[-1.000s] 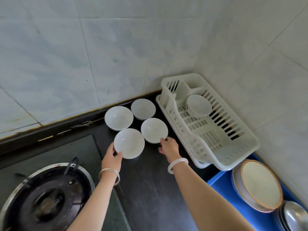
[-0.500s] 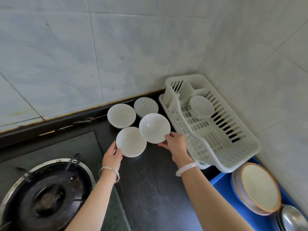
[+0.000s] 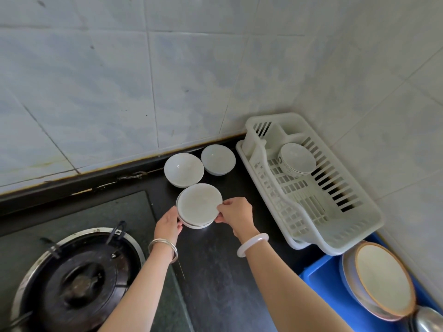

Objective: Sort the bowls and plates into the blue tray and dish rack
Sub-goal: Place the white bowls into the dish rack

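Two white bowls are stacked (image 3: 199, 206) on the dark counter, one nested in the other. My left hand (image 3: 167, 225) grips the lower bowl's left rim. My right hand (image 3: 236, 212) pinches the upper bowl's right rim. Behind the stack, two more white bowls (image 3: 183, 170) (image 3: 217, 159) stand against the wall. The white dish rack (image 3: 335, 226) sits in the corner at right, with stacked bowls (image 3: 296, 159) inside it. The blue tray (image 3: 328, 281) at bottom right holds leaning plates (image 3: 381, 280).
A gas burner (image 3: 76, 281) with a black pan support fills the lower left. Tiled walls close the back and the right side. A metal item (image 3: 429, 319) shows at the bottom right corner of the tray.
My right hand lifted the right front bowl, carried it left and set it into the bowl that my left hand holds. The view has tilted upward.
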`<move>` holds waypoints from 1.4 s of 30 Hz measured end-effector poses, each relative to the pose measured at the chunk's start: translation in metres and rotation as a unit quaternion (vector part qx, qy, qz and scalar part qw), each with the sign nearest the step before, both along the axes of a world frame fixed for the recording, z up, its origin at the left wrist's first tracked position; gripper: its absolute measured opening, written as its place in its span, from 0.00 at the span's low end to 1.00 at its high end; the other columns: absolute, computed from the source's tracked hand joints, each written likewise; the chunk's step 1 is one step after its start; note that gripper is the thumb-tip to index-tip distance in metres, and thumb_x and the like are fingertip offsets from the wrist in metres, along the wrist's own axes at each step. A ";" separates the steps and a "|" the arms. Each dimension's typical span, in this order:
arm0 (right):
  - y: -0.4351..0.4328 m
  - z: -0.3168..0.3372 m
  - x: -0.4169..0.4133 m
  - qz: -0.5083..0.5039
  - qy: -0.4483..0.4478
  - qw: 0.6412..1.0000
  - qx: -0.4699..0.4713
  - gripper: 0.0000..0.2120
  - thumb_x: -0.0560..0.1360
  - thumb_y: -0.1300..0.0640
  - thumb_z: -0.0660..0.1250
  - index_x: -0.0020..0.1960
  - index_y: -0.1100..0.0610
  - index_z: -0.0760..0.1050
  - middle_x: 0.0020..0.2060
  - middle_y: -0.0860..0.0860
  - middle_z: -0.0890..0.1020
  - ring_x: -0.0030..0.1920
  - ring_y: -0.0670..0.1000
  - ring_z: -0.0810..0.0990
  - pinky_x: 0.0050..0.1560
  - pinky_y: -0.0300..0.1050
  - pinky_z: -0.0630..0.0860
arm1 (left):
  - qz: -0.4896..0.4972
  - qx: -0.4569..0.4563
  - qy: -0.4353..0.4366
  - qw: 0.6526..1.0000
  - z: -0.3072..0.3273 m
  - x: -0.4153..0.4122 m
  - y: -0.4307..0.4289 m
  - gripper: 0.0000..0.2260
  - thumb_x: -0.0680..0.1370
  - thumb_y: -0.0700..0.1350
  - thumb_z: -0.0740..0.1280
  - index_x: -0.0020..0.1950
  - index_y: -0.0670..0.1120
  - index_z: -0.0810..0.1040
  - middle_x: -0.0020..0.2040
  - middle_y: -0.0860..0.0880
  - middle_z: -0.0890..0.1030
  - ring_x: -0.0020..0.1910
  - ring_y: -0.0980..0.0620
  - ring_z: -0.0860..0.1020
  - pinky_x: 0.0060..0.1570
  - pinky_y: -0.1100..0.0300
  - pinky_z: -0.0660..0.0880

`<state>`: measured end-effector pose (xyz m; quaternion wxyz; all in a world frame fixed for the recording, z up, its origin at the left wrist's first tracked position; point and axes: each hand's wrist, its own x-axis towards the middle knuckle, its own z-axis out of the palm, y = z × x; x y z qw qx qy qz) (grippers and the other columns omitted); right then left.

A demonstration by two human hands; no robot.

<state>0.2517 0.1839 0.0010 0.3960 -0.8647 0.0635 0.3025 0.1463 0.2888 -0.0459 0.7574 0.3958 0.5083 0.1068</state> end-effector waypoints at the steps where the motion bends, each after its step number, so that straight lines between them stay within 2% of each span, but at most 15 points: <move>1: 0.001 -0.001 -0.001 0.003 -0.001 1.000 -0.003 0.03 0.74 0.61 0.68 0.43 0.57 0.81 0.36 0.54 0.84 0.38 0.50 0.85 0.48 0.46 0.82 | -0.010 0.016 -0.001 1.000 -0.002 0.000 0.000 0.08 0.79 0.45 0.60 0.54 0.45 0.76 0.46 0.50 0.77 0.56 0.46 0.74 0.66 0.51 0.68; 3: 0.002 -0.004 -0.002 0.005 -0.004 1.000 -0.007 0.05 0.73 0.61 0.68 0.39 0.57 0.80 0.36 0.56 0.85 0.39 0.52 0.85 0.49 0.48 0.82 | -0.034 0.048 0.000 0.998 -0.005 -0.001 -0.001 0.15 0.78 0.44 0.61 0.65 0.44 0.73 0.55 0.47 0.76 0.59 0.46 0.75 0.65 0.51 0.69; 4: 0.002 -0.005 -0.002 0.007 -0.008 1.000 -0.011 0.06 0.73 0.61 0.68 0.38 0.56 0.79 0.36 0.56 0.85 0.40 0.53 0.85 0.49 0.48 0.82 | -0.042 0.058 0.002 0.997 -0.007 -0.001 -0.001 0.17 0.78 0.44 0.61 0.67 0.44 0.71 0.58 0.46 0.76 0.59 0.46 0.75 0.63 0.52 0.70; 7: 0.002 -0.007 0.002 0.026 -0.001 0.999 -0.028 0.06 0.74 0.60 0.68 0.38 0.54 0.77 0.38 0.54 0.83 0.39 0.52 0.85 0.49 0.47 0.83 | -0.049 0.069 0.006 0.996 -0.010 0.000 0.000 0.16 0.78 0.41 0.62 0.66 0.45 0.71 0.62 0.43 0.76 0.60 0.45 0.75 0.60 0.53 0.71; 10: 0.000 -0.006 0.006 0.034 0.038 0.998 -0.022 0.04 0.74 0.59 0.67 0.48 0.52 0.74 0.40 0.52 0.79 0.43 0.52 0.84 0.47 0.46 0.83 | -0.042 0.047 0.014 0.998 -0.008 0.004 0.003 0.17 0.77 0.38 0.61 0.65 0.46 0.71 0.62 0.42 0.76 0.61 0.43 0.74 0.62 0.50 0.71; 14: 0.002 -0.007 0.006 0.048 0.087 0.995 0.032 0.19 0.75 0.64 0.65 0.64 0.52 0.71 0.54 0.53 0.78 0.50 0.55 0.81 0.43 0.46 0.82 | -0.042 0.017 0.008 0.999 -0.005 0.008 0.010 0.19 0.77 0.36 0.60 0.66 0.48 0.71 0.61 0.45 0.75 0.60 0.43 0.74 0.61 0.48 0.72; 17: 0.003 -0.008 0.003 0.046 0.099 0.992 0.069 0.23 0.75 0.67 0.63 0.67 0.51 0.71 0.60 0.53 0.78 0.53 0.57 0.81 0.47 0.48 0.83 | -0.041 0.005 0.007 0.999 -0.002 0.009 0.010 0.19 0.77 0.36 0.60 0.66 0.50 0.71 0.60 0.48 0.74 0.56 0.45 0.75 0.58 0.48 0.74; 21: -0.002 -0.008 -0.001 0.030 0.088 0.993 0.079 0.21 0.75 0.67 0.65 0.66 0.52 0.74 0.60 0.53 0.78 0.55 0.56 0.80 0.48 0.48 0.83 | -0.046 0.022 0.021 0.998 0.005 0.007 0.003 0.18 0.77 0.36 0.60 0.65 0.50 0.72 0.63 0.46 0.74 0.62 0.40 0.73 0.58 0.45 0.74; 27: -0.036 0.022 0.005 0.011 0.041 0.992 0.119 0.19 0.74 0.67 0.64 0.63 0.53 0.76 0.52 0.54 0.81 0.50 0.55 0.82 0.44 0.46 0.83 | -0.085 0.072 -0.007 0.994 0.036 0.018 -0.012 0.18 0.76 0.37 0.61 0.64 0.52 0.73 0.56 0.49 0.77 0.57 0.43 0.77 0.51 0.51 0.77; 29: -0.050 0.043 0.013 -0.006 0.019 0.990 0.138 0.15 0.75 0.63 0.65 0.60 0.53 0.78 0.49 0.55 0.82 0.47 0.55 0.83 0.41 0.44 0.83 | -0.104 0.098 -0.030 0.989 0.054 0.029 -0.021 0.18 0.76 0.38 0.61 0.63 0.52 0.74 0.54 0.50 0.78 0.54 0.45 0.78 0.43 0.58 0.79; 32: -0.074 0.079 0.033 -0.040 -0.010 0.991 0.125 0.08 0.77 0.50 0.63 0.53 0.51 0.76 0.41 0.49 0.81 0.41 0.52 0.84 0.36 0.42 0.81 | -0.138 0.115 -0.065 0.981 0.082 0.054 -0.039 0.17 0.76 0.38 0.61 0.63 0.51 0.73 0.51 0.51 0.78 0.52 0.47 0.78 0.35 0.64 0.78; 34: -0.093 0.097 0.051 -0.058 -0.048 0.993 0.088 0.12 0.78 0.45 0.60 0.53 0.51 0.74 0.41 0.50 0.82 0.39 0.52 0.84 0.40 0.45 0.82 | -0.164 0.120 -0.086 0.975 0.099 0.077 -0.056 0.18 0.76 0.38 0.60 0.63 0.52 0.73 0.46 0.54 0.78 0.51 0.49 0.78 0.35 0.64 0.77; 36: -0.114 0.110 0.070 -0.076 -0.094 0.991 0.057 0.17 0.77 0.43 0.58 0.48 0.55 0.76 0.39 0.53 0.83 0.40 0.56 0.84 0.47 0.51 0.82 | -0.191 0.117 -0.105 0.969 0.113 0.101 -0.076 0.18 0.76 0.37 0.60 0.64 0.52 0.73 0.45 0.55 0.77 0.50 0.49 0.77 0.39 0.60 0.78; 39: -0.148 0.122 0.097 -0.119 -0.113 0.986 0.032 0.20 0.77 0.42 0.58 0.36 0.56 0.75 0.34 0.56 0.84 0.41 0.59 0.85 0.52 0.55 0.80 | -0.234 0.103 -0.124 0.959 0.124 0.136 -0.110 0.19 0.76 0.37 0.60 0.65 0.50 0.72 0.52 0.48 0.76 0.53 0.46 0.77 0.47 0.53 0.78; 42: -0.185 0.119 0.123 -0.167 -0.094 0.980 0.044 0.20 0.76 0.43 0.59 0.36 0.57 0.76 0.35 0.57 0.84 0.41 0.59 0.85 0.54 0.55 0.80 | -0.274 0.083 -0.113 0.951 0.125 0.170 -0.142 0.19 0.75 0.36 0.58 0.65 0.49 0.72 0.52 0.46 0.74 0.49 0.46 0.76 0.48 0.52 0.78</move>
